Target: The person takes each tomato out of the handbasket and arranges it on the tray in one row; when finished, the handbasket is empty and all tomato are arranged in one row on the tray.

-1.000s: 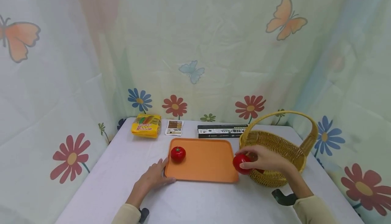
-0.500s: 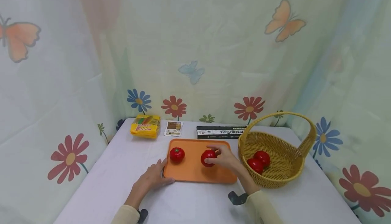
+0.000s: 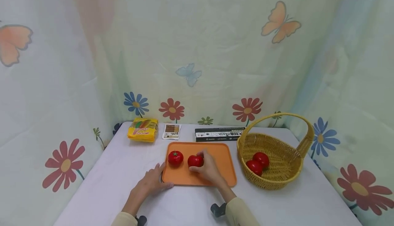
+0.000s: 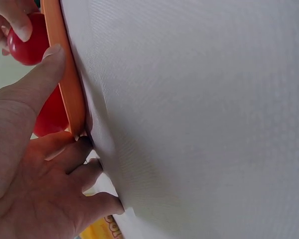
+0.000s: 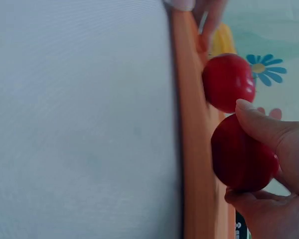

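Note:
My right hand (image 3: pixel 210 168) pinches a glossy red tomato (image 3: pixel 195 161) between thumb and fingers, low over the middle of an orange tray (image 3: pixel 223 164). In the right wrist view the held tomato (image 5: pixel 241 157) sits close beside another one. That second tomato (image 3: pixel 175 158), topped with a green stem, rests on the tray's left part. My left hand (image 3: pixel 152 181) touches the tray's near left corner, fingers spread. In the left wrist view its thumb (image 4: pixel 52 64) lies along the tray's front rim, and the other fingers reach round the corner onto the white cloth.
Right of the tray stands a wicker basket (image 3: pixel 271 185) with a tall arched handle, holding two red tomatoes (image 3: pixel 258 163). Behind the tray lie a yellow packet (image 3: pixel 143 130), a small sachet (image 3: pixel 171 132) and a black-and-white pasta box (image 3: pixel 219 134). A flowered curtain (image 3: pixel 215 48) surrounds the table.
My right hand has carried the tomato leftward from the basket's edge to above the tray, then lower and closer to the other tomato. The left hand has stayed at the tray's corner.

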Tool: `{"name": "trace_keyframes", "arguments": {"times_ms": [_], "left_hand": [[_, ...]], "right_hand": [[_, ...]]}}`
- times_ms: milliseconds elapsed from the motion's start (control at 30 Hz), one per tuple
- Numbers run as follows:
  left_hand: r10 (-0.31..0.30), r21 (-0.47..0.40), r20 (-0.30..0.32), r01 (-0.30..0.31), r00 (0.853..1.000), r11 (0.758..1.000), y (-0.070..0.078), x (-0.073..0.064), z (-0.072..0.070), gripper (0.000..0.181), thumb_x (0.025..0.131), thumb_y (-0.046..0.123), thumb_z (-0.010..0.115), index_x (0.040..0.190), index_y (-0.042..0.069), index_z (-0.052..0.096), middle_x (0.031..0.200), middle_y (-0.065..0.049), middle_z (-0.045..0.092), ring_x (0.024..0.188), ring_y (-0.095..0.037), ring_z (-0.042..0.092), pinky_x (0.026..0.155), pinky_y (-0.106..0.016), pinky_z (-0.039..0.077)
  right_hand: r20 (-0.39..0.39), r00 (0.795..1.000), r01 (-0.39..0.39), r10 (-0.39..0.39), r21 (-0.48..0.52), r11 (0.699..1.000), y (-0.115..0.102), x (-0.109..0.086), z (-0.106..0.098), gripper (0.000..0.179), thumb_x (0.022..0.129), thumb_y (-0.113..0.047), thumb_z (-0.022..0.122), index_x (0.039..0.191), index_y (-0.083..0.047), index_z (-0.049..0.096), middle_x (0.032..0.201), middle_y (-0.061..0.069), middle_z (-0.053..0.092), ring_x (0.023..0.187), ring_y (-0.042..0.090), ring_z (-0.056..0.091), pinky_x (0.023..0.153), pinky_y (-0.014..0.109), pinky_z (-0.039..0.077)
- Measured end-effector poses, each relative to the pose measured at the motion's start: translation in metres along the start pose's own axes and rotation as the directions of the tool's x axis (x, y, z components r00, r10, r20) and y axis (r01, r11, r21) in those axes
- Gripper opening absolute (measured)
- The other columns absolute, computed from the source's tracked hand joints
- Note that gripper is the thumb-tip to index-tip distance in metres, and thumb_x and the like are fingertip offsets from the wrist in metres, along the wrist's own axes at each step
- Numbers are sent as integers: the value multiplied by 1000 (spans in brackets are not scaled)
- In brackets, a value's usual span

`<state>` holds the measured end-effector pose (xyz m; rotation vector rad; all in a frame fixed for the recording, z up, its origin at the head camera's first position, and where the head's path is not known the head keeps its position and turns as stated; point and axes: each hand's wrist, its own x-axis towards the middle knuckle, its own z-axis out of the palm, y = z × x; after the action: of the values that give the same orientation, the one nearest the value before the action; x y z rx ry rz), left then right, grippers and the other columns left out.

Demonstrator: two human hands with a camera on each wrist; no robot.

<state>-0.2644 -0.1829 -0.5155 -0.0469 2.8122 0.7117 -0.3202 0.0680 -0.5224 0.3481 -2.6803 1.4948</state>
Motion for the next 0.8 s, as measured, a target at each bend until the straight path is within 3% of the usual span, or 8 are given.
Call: {"name": "trace_keyframes", "arguments": {"times_ms": [100, 200, 533, 800], "left_hand": [[-2, 3, -2, 2, 1000, 1000, 0, -1, 0, 97, 85, 51, 89, 164, 14, 47, 166, -29, 42, 148, -56, 42, 112, -77, 42], [6, 2, 2, -6, 1000, 1000, 0, 0, -1, 97, 85, 51, 89, 164, 14, 46, 166, -28, 42, 149, -56, 41, 112, -77, 42], [0, -10, 3, 0, 1000, 1000, 1, 0, -1, 97, 86, 50, 89, 165, 14, 45, 166, -29, 41, 149, -57, 40, 113, -77, 40], [-5, -10, 1, 5, 1000, 1000, 3, -3, -3, 97, 86, 49, 90, 164, 13, 46, 165, -30, 42, 148, -57, 42, 112, -77, 42]], "right_hand": [[29, 999, 34, -34, -5, 999, 2, -1, 5, 61, 78, -4, 97, 121, -8, 54, 126, 16, 66, 126, 42, 60, 104, 60, 58], [27, 1000, 14, -14, 12, 1000, 3, 2, 7, 63, 76, 2, 96, 119, -10, 52, 130, 17, 65, 131, 45, 58, 106, 62, 57], [-75, 997, 26, -22, 53, 998, 6, 19, 23, 67, 69, 9, 97, 114, -8, 51, 127, 21, 66, 129, 46, 59, 108, 62, 55], [-56, 998, -3, 10, 123, 992, 5, 14, 26, 84, 72, 2, 98, 144, -4, 54, 137, 19, 64, 134, 44, 56, 112, 62, 52]]}}
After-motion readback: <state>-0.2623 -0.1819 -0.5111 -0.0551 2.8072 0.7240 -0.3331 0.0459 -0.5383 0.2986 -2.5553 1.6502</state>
